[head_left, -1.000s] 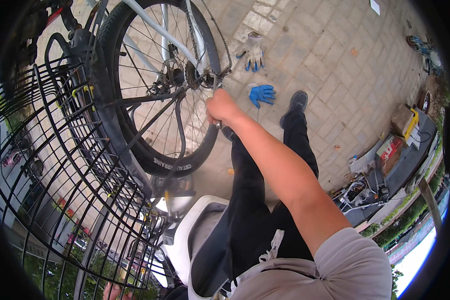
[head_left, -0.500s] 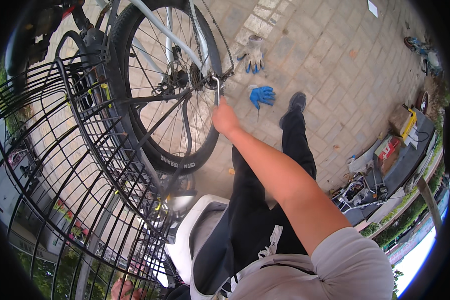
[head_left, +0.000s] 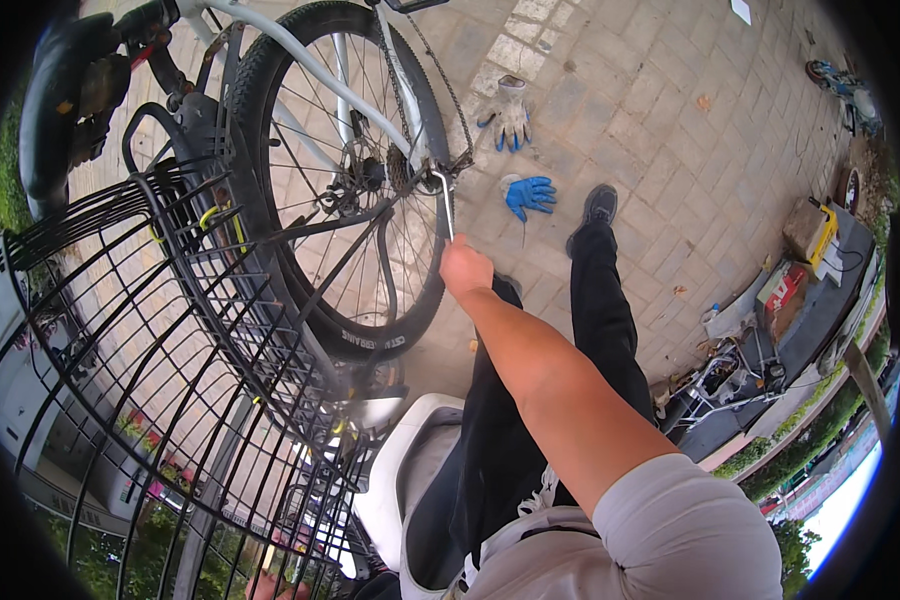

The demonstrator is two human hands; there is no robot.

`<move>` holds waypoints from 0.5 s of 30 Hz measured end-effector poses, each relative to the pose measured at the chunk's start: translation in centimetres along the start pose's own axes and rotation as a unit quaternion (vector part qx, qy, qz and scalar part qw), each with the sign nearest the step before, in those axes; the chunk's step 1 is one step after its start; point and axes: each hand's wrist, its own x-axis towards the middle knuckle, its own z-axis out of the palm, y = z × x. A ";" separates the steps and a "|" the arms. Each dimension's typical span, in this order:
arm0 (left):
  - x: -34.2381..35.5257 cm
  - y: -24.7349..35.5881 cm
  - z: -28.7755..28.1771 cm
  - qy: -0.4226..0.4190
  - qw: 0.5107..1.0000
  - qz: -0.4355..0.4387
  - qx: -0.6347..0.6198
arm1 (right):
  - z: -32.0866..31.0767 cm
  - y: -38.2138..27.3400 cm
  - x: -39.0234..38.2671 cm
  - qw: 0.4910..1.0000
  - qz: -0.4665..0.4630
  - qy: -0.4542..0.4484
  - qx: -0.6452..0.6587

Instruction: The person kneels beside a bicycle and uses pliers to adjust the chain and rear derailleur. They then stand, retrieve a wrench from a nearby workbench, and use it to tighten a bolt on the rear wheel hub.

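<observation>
My right hand (head_left: 467, 268) is closed round the lower end of a silver L-shaped wrench (head_left: 448, 205). The bent head of the wrench meets the hub area of the bicycle's rear wheel (head_left: 428, 300), beside the chain (head_left: 445, 85) and sprockets (head_left: 398, 175). At the bottom edge, my left hand (head_left: 275, 587) shows only in part behind the wires of a black wire basket (head_left: 120, 400); its fingers look curled round the basket's wire.
A blue-palmed glove (head_left: 530, 195) and a grey-white glove (head_left: 511, 125) lie on the brick paving (head_left: 660, 180). My shoe (head_left: 600, 205) stands near them. A cardboard box (head_left: 802, 232) and metal parts (head_left: 735, 375) sit at the right. A white scooter body (head_left: 385, 480) is near my legs.
More of the wrench's shaft shows above my right hand, which now sits farther from the hub. The whole scene has shifted slightly right and down in the view.
</observation>
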 end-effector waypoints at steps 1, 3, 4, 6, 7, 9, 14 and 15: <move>0.1 -0.1 0.3 -0.002 1.000 -0.001 0.002 | 0.8 0.8 0.6 1.000 0.001 -0.005 -0.011; 0.3 -0.2 0.7 0.004 1.000 -0.001 0.003 | 2.0 2.2 1.8 0.998 -0.044 0.043 0.004; 0.3 -0.3 0.8 0.004 1.000 0.000 0.001 | 2.5 2.8 2.2 0.996 -0.050 0.078 0.011; 0.3 -0.5 1.1 0.001 1.000 -0.001 -0.002 | 2.7 3.5 3.0 0.997 -0.054 0.048 0.024; 0.3 -0.5 1.2 -0.001 1.000 0.001 -0.004 | 2.5 3.5 3.4 0.997 -0.047 0.042 0.042; 0.0 -0.6 1.3 0.004 1.000 0.005 -0.006 | 1.8 3.1 3.9 0.993 -0.041 0.039 0.102; -1.0 -0.9 1.3 0.013 1.000 0.021 -0.012 | 0.1 0.8 4.2 0.978 0.011 0.061 0.199; -1.1 -1.0 1.4 0.016 0.999 0.024 -0.016 | 0.0 0.5 4.1 0.972 0.019 0.074 0.220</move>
